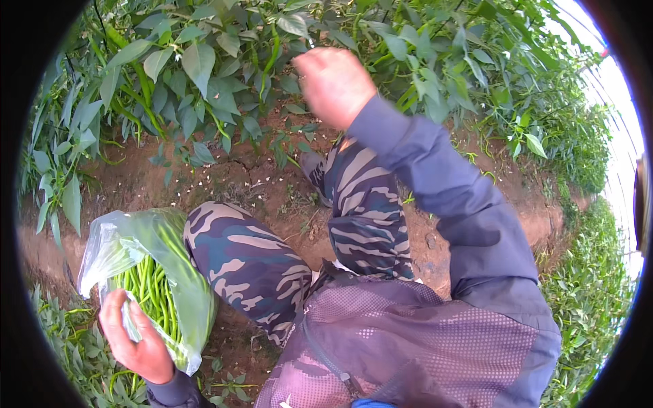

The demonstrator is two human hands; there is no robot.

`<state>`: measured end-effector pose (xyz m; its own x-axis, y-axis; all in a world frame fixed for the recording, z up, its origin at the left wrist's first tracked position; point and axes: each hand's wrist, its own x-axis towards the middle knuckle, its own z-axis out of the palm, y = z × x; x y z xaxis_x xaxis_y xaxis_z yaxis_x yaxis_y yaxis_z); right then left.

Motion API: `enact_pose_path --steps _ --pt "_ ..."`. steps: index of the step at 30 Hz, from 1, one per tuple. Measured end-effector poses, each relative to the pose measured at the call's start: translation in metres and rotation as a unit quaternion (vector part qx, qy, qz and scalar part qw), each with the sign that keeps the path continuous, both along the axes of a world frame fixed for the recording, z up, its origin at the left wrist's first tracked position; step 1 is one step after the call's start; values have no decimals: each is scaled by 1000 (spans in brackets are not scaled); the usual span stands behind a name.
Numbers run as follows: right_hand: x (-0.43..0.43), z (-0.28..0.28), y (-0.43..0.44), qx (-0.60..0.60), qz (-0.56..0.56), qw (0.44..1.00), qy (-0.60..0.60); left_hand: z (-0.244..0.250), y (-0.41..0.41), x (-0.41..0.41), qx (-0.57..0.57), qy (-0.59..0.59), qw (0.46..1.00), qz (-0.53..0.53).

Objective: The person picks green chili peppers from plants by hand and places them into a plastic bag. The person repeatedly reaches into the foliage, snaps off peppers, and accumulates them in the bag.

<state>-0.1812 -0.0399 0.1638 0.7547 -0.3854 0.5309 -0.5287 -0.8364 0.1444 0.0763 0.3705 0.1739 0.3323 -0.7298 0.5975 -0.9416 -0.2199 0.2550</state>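
Note:
A clear plastic bag (196,285) full of long green chili peppers (153,296) stands open on the ground beside my bent knee. At its near rim is my left hand (135,336), fingers apart and curved against the plastic; whether they pinch it is unclear. My right hand (334,86) is raised in front of the pepper plants (219,97), blurred, its fingers curled. I cannot tell whether anything is in it. Long green peppers hang among the leaves, one of them (271,56) just left of my right hand.
Bare brown soil (245,178) with small fallen petals lies under the plants. My camouflage trouser legs (245,255) and one shoe (314,171) are between bag and plants. More pepper plants (586,285) grow behind me on the right and at the lower left.

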Motion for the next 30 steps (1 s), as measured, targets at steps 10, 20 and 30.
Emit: enact_pose_path --steps 10,20,30 --pt "-211 24 -80 -203 -203 941 180 4 -145 -116 29 8 903 -430" --pt "-313 20 -137 -152 -186 957 161 -65 -281 -150 188 -31 864 -465" --pt "-347 26 -170 -106 -210 959 159 -108 -392 -156 264 46 857 -441"
